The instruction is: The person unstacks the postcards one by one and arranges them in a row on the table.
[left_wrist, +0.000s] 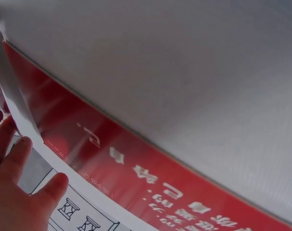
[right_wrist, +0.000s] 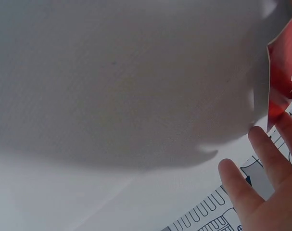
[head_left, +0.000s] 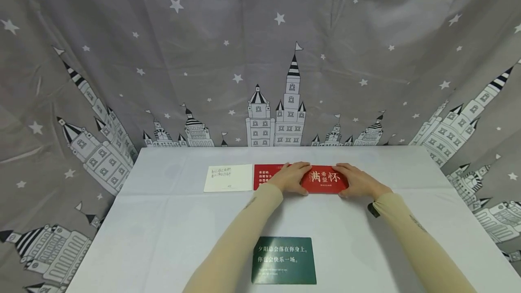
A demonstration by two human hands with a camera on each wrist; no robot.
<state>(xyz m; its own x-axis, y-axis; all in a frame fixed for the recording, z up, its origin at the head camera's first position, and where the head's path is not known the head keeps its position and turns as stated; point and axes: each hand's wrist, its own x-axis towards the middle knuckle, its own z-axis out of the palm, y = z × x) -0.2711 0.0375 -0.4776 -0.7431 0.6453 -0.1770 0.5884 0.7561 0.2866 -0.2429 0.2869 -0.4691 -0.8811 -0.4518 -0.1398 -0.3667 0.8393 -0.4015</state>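
Observation:
A red card with large white characters lies between my two hands at the back of the table. My left hand grips its left end, thumb at the near corner and fingers at the far one. At the right end, my right hand holds it the same way. In the right wrist view, the edge of that card shows beside my fingers. A second red card with lines of white text lies left of it, partly covered by my left hand and sleeve.
A cream card with handwriting lies left of the second red card. Nearer to me is a dark green card with white text, its left edge beside my left sleeve. Behind the white table hangs a grey curtain with castles and stars.

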